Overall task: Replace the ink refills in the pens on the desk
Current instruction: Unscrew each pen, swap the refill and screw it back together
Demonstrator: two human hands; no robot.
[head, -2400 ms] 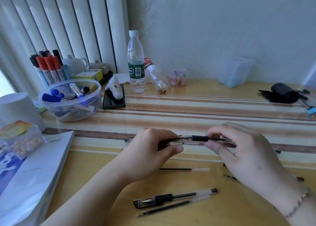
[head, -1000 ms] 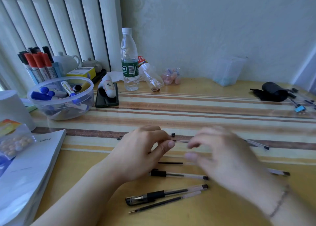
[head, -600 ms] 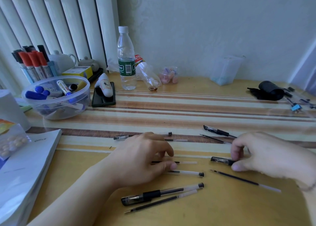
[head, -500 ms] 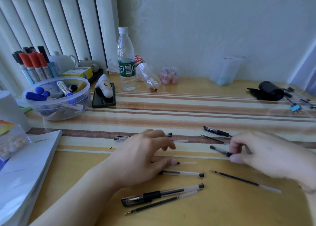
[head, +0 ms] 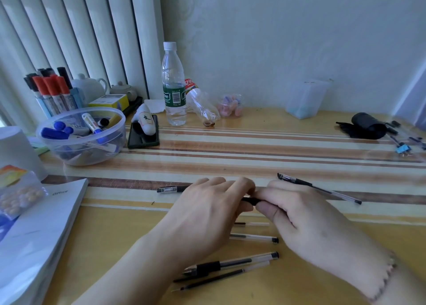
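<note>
Striped yellow wooden counter (head: 253, 148) under white vertical blinds: at far left, a clear plastic bowl of blue markers (head: 80, 138). At centre the left hand (head: 207, 212), fingers curled, and the right hand (head: 306, 219) both pinch a slim black-gripped gel pen (head: 250, 200) just above the counter. Light, stiff and slippery, it is probably best held at the rubber grip. Most of its barrel is hidden by the fingers; whether it is open cannot be told. Loose thin black ink refills (head: 221, 278) lie nearest the camera.
</note>
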